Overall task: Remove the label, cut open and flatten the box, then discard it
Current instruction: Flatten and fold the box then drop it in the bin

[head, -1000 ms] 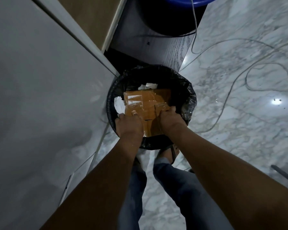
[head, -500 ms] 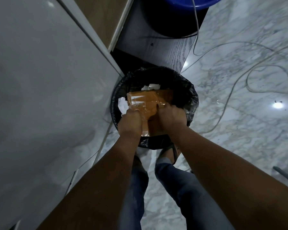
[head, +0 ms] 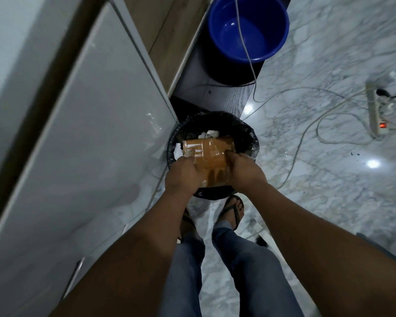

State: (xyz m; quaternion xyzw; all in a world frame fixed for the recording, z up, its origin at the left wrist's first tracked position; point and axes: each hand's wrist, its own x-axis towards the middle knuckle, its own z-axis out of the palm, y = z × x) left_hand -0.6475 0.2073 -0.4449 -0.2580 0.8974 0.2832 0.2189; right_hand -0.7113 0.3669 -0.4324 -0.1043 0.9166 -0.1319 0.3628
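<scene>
A flattened brown cardboard box (head: 212, 157) with shiny tape on it lies across the mouth of a round bin lined with a black bag (head: 253, 139). My left hand (head: 183, 176) grips the box's near left edge. My right hand (head: 244, 171) grips its near right edge. White crumpled paper (head: 207, 134) shows inside the bin behind and left of the box. The near part of the box is hidden under my hands.
A glossy white cabinet front (head: 85, 143) runs along the left. A blue bucket (head: 247, 26) stands on a dark shelf beyond the bin. White cables (head: 300, 143) and a power strip (head: 376, 113) lie on the marble floor at right. My sandalled feet (head: 232, 210) stand just before the bin.
Both hands have stayed on the box at the bin's mouth and pushed it slightly lower. The camera has tilted up, bringing the blue bucket and the power strip into view.
</scene>
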